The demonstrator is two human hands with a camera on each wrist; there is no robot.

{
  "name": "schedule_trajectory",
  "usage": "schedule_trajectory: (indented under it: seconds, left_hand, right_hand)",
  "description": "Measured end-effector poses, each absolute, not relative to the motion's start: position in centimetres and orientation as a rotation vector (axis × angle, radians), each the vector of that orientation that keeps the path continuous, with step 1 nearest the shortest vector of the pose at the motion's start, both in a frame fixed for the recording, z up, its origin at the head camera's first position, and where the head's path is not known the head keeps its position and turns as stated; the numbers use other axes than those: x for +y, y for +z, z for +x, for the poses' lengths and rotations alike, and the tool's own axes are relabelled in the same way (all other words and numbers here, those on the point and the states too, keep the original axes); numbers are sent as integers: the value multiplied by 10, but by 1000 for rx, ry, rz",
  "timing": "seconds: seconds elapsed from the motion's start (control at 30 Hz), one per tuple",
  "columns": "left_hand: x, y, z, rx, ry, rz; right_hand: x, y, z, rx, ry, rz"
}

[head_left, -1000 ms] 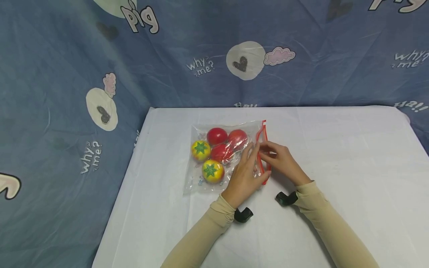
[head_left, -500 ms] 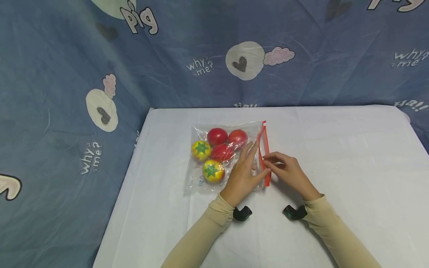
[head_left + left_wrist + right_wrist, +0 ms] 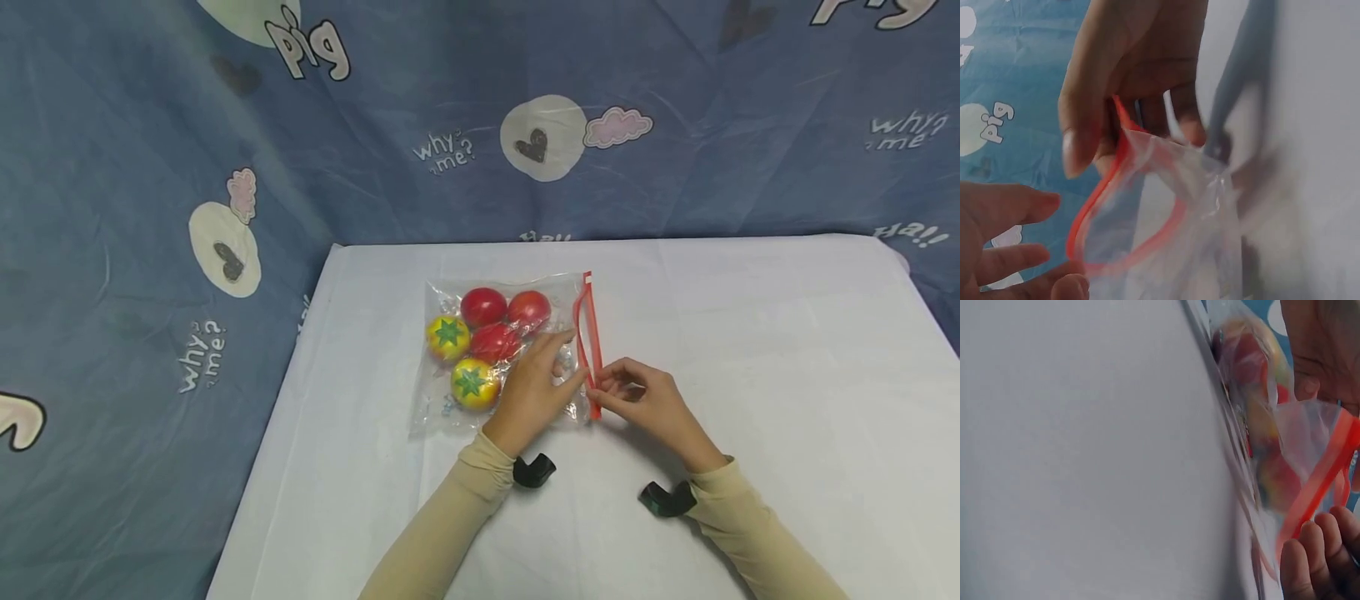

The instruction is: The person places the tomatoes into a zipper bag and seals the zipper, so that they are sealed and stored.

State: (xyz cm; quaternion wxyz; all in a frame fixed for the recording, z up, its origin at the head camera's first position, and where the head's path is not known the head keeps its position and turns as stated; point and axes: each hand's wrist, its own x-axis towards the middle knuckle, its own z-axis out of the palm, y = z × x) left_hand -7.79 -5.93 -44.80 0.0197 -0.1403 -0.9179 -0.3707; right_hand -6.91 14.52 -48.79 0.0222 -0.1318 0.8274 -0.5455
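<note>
A clear zip bag (image 3: 435, 404) with a red zip strip (image 3: 594, 325) lies flat on the white table. Inside are several round toy fruits: red ones (image 3: 483, 307) and two yellow ones (image 3: 475, 383) with green star-shaped tops. My left hand (image 3: 528, 387) lies over the bag's right part, fingers spread and relaxed, thumb at the strip. At the lower end of the strip, my right hand (image 3: 648, 404) pinches the edge between thumb and fingers. The left wrist view shows the bag's mouth (image 3: 1085, 219) gaping in a loop, with left fingertips at its rim.
The white table (image 3: 787, 358) spreads on both sides of the bag. A blue printed cloth (image 3: 420, 75) hangs behind it and along the left. A small black camera mount (image 3: 534, 472) sits on the left wrist, another black mount (image 3: 667, 498) on the right.
My right hand has slid along the red strip toward its near end. My left hand has shifted slightly down and left, its fingers now more bent. The fruits have stayed in place.
</note>
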Motion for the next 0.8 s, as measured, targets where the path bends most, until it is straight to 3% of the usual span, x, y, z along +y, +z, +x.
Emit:
schedule_trajectory:
  seconds: [0.8]
  left_hand:
    - [-78,-436,-105,-2719,-1184,-388]
  right_hand:
    - [150,-494,-56,2229,-1552,-239]
